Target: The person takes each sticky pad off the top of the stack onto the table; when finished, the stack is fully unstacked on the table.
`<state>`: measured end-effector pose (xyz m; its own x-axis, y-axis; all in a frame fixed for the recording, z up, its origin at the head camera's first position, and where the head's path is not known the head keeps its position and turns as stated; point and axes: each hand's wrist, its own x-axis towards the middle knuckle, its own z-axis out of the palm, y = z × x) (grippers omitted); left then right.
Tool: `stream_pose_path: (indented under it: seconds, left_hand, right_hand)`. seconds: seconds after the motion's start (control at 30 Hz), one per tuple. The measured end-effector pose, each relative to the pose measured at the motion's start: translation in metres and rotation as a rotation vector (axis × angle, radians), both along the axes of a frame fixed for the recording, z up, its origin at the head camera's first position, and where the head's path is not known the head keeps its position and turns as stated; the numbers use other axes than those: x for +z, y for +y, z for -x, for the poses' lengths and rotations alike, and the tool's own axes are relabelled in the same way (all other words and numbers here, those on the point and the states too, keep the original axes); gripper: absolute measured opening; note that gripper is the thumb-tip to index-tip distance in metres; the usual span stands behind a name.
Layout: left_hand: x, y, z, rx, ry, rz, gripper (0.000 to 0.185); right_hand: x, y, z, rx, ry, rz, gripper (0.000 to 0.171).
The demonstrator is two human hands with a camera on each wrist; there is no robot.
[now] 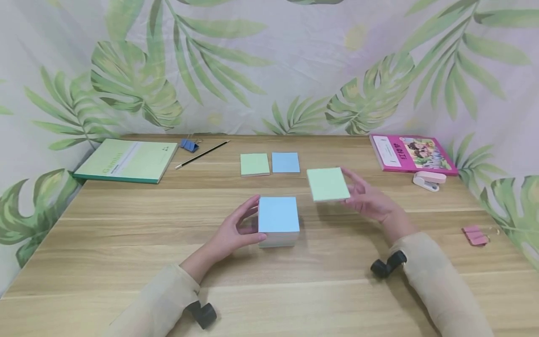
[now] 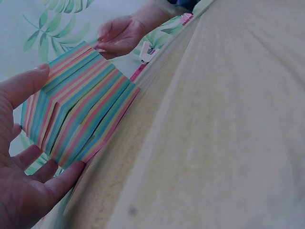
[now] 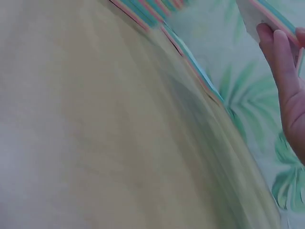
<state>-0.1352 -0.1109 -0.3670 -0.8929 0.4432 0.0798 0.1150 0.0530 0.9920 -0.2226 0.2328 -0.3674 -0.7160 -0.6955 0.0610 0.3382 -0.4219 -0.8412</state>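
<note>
A tall stack of square sticky notes [image 1: 278, 215] with a blue top sheet stands at the table's middle. My left hand [image 1: 233, 235] grips it from the left, thumb at the near side and fingers at the far side. In the left wrist view the stack's striped multicoloured edges [image 2: 86, 109] show several pads piled together. My right hand [image 1: 371, 200] pinches a thin green-topped sticky note pad [image 1: 328, 184] by its right side, held above the table to the stack's right. Behind the stack lie a green pad [image 1: 254, 164] and a blue pad [image 1: 285, 162], side by side.
At the back left are a green notebook [image 1: 126, 160], a blue binder clip [image 1: 189, 145] and a pencil [image 1: 203, 154]. On the right lie a pink book [image 1: 412, 153], a white-pink stapler [image 1: 428, 180] and a pink binder clip [image 1: 476, 235]. A leaf-patterned cloth [image 1: 269, 56] hangs behind.
</note>
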Motion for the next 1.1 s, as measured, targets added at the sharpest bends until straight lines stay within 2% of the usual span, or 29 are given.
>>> stream_pose_path:
  seconds: [0.17, 0.33, 0.43, 0.53, 0.73, 0.97, 1.1]
  left_hand:
    - [-0.001, 0.0, 0.0, -0.004, -0.003, -0.006, 0.08]
    - [-0.003, 0.001, -0.001, -0.018, -0.02, -0.028, 0.08]
    - [-0.004, 0.001, -0.001, -0.022, -0.022, -0.03, 0.08]
    - [-0.005, 0.001, -0.001, -0.021, -0.021, -0.022, 0.081]
    - [-0.004, 0.001, -0.001, -0.021, -0.014, -0.022, 0.081]
    - [-0.004, 0.0, -0.001, -0.024, -0.013, -0.024, 0.081]
    - [-0.003, -0.002, -0.001, -0.011, -0.004, -0.02, 0.08]
  right_hand:
    - [-0.002, 0.018, 0.035, -0.093, -0.054, -0.048, 0.083]
    - [-0.012, 0.021, 0.063, -0.178, -0.187, -0.138, 0.08]
    - [-0.017, 0.018, 0.077, -0.192, -0.236, -0.162, 0.079]
    - [-0.019, 0.012, 0.088, -0.187, -0.237, -0.199, 0.079]
    - [-0.019, 0.001, 0.101, -0.158, -0.241, -0.263, 0.079]
    - [-0.016, -0.003, 0.106, -0.128, -0.265, -0.249, 0.078]
    - [-0.01, -0.005, 0.106, -0.109, -0.234, -0.266, 0.076]
